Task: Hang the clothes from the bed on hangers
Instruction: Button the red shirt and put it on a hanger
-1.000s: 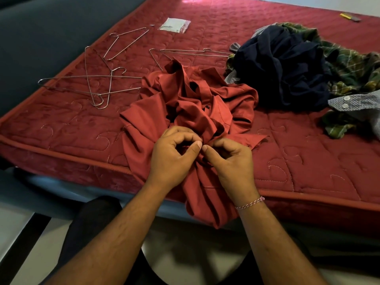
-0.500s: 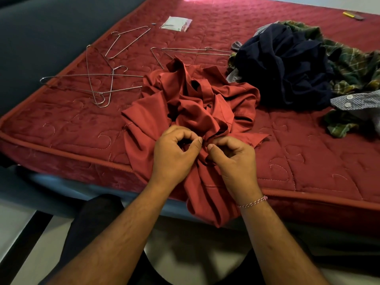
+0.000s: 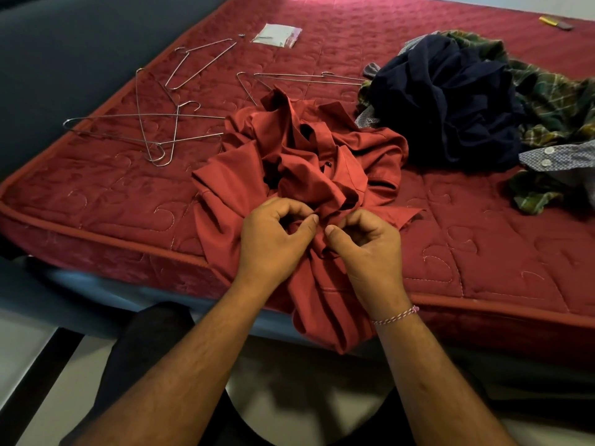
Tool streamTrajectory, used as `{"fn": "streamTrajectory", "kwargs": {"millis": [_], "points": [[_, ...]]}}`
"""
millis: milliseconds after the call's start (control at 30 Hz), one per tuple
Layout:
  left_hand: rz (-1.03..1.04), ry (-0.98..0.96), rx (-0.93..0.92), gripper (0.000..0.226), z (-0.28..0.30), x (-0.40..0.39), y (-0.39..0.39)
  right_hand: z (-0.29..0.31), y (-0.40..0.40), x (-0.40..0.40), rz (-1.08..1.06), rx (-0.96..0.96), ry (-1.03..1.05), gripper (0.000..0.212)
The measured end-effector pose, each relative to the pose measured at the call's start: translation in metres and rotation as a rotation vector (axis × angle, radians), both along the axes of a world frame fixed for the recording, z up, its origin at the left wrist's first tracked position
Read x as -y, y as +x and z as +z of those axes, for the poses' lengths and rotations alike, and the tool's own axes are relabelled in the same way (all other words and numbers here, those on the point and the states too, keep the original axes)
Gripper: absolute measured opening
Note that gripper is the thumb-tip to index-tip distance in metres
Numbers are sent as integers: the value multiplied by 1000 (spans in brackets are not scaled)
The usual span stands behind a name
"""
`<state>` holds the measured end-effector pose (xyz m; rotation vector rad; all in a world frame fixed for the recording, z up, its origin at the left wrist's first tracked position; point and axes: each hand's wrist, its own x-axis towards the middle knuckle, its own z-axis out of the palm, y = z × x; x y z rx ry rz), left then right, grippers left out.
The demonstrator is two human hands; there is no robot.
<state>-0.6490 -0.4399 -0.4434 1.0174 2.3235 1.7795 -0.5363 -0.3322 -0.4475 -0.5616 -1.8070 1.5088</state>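
A crumpled red shirt (image 3: 338, 162) lies at the near edge of the red quilted mattress (image 3: 106, 194), its lower part hanging over the side. My left hand (image 3: 273, 243) and my right hand (image 3: 367, 249) sit side by side on the shirt's front, each pinching a fold of the red cloth between thumb and curled fingers. Several wire hangers (image 3: 154, 123) lie scattered on the mattress to the left of the shirt, and one more wire hanger (image 3: 302, 78) lies behind it.
A heap of clothes lies at the right: a dark navy garment (image 3: 450, 101), a green plaid shirt (image 3: 553, 101) and a grey patterned shirt (image 3: 553, 156). A small clear packet (image 3: 277, 35) rests at the far side. A yellow object (image 3: 552, 21) lies at the far right.
My two hands have drawn slightly apart on the shirt's front while keeping their pinch on the cloth. The shirt's folds have shifted a little.
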Motion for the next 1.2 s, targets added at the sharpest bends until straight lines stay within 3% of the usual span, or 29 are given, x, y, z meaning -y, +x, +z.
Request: {"fn": "streamTrajectory", "kwargs": {"millis": [133, 700, 867, 1200], "points": [[94, 29, -29, 10, 2, -2, 8, -1, 0, 0, 9, -3, 7, 12], [-61, 68, -77, 7, 0, 10, 8, 0, 1, -1, 12, 22, 49, 5], [-24, 69, -60, 9, -2, 6, 9, 3, 1, 1, 36, -15, -83, 28], [-41, 67, -15, 6, -4, 6, 6, 9, 1, 2, 84, -15, -142, 7]]}}
